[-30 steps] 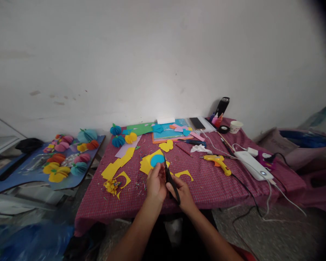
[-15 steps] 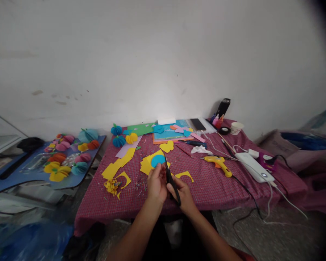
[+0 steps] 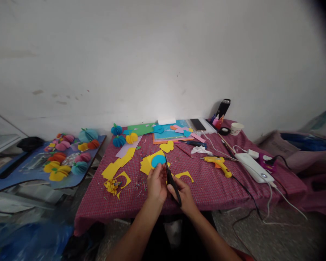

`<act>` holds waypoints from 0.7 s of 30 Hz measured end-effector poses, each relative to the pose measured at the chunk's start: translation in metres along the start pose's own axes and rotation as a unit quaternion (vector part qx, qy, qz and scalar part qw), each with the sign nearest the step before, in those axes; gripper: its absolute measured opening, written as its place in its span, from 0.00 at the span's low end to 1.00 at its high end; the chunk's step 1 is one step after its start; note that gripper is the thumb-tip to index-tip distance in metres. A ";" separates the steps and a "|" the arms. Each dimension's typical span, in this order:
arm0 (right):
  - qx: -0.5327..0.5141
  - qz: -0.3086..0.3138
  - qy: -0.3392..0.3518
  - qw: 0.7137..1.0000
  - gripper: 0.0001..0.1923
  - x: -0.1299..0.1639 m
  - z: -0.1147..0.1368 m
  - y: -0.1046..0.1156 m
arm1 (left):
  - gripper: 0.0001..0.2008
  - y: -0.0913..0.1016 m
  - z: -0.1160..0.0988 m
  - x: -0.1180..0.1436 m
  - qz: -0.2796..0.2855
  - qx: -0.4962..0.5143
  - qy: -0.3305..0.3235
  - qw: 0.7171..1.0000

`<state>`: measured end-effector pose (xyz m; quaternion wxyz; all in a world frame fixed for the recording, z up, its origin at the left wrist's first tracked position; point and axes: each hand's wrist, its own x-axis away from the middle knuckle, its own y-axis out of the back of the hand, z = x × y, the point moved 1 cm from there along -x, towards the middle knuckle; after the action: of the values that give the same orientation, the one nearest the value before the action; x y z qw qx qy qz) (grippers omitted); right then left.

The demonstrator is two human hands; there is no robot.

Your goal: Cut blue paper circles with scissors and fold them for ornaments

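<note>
— Where is the round blue paper disc (image 3: 158, 160) against the fingers?

— The left hand (image 3: 157, 184) pinches its lower edge between thumb and fingertips, fingers closed narrow on the paper, so the disc stands above the knuckles, over the pile of yellow paper sheets (image 3: 147, 164). The right hand (image 3: 182, 194) is wrapped around the handles of the black-handled scissors (image 3: 171, 179); the blades point up and away, the tip just beside the disc's right edge. Whether the blades are parted I cannot tell.

— And the surface?

— A low table under a red-and-pink checked cloth (image 3: 206, 185), both hands above its near edge. A yellow offcut with an arched cut-out (image 3: 185, 175) lies just right of the scissors, and a yellow hot-glue gun (image 3: 218, 163) further right, its cable running off the edge. A white power strip (image 3: 254, 166) sits near the right corner, a white paper cup (image 3: 236, 128) at the back.

— The room?

— A plain white wall (image 3: 152, 61) behind. To the left, a blue board (image 3: 29, 175) carries coloured folded-paper balls (image 3: 57, 173).
</note>
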<state>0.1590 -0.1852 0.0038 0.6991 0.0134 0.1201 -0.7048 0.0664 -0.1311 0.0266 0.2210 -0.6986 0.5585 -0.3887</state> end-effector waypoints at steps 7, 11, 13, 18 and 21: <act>-0.010 -0.006 -0.026 1.000 0.23 0.004 -0.006 0.003 | 0.11 -0.003 -0.001 0.003 0.003 -0.008 -0.008 1.000; -0.026 0.000 -0.023 0.999 0.23 0.005 -0.009 0.004 | 0.11 -0.004 -0.001 0.005 0.007 -0.014 -0.015 1.000; -0.028 0.000 -0.020 0.999 0.22 0.005 -0.009 0.004 | 0.11 -0.005 -0.001 0.006 0.010 -0.016 -0.015 1.000; -0.024 0.000 -0.016 1.000 0.20 0.004 -0.008 0.003 | 0.12 -0.006 -0.001 0.007 0.007 -0.013 -0.014 1.000; -0.020 -0.003 -0.016 1.000 0.19 0.004 -0.008 0.003 | 0.12 -0.005 -0.001 0.006 0.008 -0.010 -0.013 1.000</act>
<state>0.1604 -0.1875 -0.0047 0.6986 -0.0128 0.1232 -0.7047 0.0695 -0.1358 0.0327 0.2243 -0.7016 0.5647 -0.3722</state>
